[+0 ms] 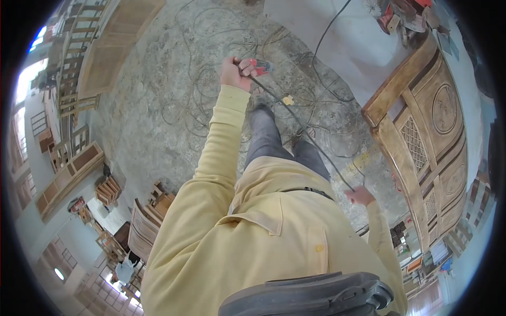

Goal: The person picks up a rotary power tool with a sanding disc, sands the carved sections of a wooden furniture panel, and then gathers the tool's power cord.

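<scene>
A dark cable stretches in a slanting line between my two hands, in front of my legs. My left hand, out ahead at the end of a yellow sleeve, is closed around its upper end. Just beyond those fingers shows a red and grey object; whether it is held or lies on the floor behind, I cannot tell. Lower and close to my right side, my right hand is closed on the cable's other part. From there a thin length loops back up toward the floor. The right fingertips are partly hidden.
Several loose cables lie tangled on the concrete floor around my feet. On the right, a carved wooden panel leans beside a white sheet with tools on it. Wooden boards and furniture parts stand on the left.
</scene>
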### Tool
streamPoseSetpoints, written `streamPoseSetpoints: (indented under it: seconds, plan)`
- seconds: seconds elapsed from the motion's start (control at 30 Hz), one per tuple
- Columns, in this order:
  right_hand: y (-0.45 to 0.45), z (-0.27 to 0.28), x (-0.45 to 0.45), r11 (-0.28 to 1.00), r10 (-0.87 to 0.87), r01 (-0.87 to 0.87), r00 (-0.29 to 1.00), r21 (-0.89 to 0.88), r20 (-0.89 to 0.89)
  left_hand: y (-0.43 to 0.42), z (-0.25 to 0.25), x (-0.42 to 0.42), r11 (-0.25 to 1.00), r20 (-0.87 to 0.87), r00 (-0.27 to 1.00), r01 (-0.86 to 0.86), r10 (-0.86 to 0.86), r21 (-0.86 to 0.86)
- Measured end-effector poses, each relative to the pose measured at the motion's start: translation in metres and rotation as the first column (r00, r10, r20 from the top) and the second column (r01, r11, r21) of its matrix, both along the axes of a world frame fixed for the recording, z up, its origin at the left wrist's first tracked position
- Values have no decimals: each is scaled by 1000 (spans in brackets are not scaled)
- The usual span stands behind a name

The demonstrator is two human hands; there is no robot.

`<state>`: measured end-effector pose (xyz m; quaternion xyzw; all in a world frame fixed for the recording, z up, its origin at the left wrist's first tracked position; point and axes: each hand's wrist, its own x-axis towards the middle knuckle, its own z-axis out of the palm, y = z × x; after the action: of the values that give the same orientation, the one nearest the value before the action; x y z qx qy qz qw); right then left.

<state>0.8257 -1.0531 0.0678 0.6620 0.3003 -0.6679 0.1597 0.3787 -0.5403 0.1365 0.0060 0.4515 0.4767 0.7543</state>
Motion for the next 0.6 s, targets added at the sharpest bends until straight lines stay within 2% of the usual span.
streamPoseSetpoints:
  seconds: [0.07,0.2,0.23,0.27,0.3,0.4,0.43,0.47,0.5,0.53,0.6]
  plan:
    - [-14,19,4,984,172,-170,984,-54,44,31,-34,-7,999,12,1000,6,-6,-40]
    - [32,62,-53,981,121,-93,979,-167,163,108,-128,-47,985,48,999,32,-25,-169]
    - [52,68,-74,967,255,-249,938,-54,234,133,-141,-52,984,69,997,53,-41,-172]
    - [70,75,-93,911,380,-411,870,35,313,152,-153,-59,973,22,999,34,-30,-227]
    - [91,83,-111,897,395,-433,875,88,279,164,-169,-69,958,-31,999,10,-20,-288]
    - [161,107,-170,918,343,-385,890,92,302,214,-234,-94,930,-70,995,36,-66,-366]
    - [181,115,-185,923,339,-378,889,74,306,227,-275,-116,924,-57,995,48,-76,-380]
    - [200,122,-198,933,309,-349,903,90,298,240,-325,-140,935,14,990,137,-140,-328]
    - [217,130,-210,943,275,-317,916,105,291,249,-355,-147,937,83,974,224,-209,-270]
    - [236,140,-220,949,263,-303,914,90,307,260,-341,-134,910,-149,955,186,-256,-371]
    - [266,155,-234,971,150,-196,946,137,289,275,-359,-127,882,-334,883,162,-329,-442]
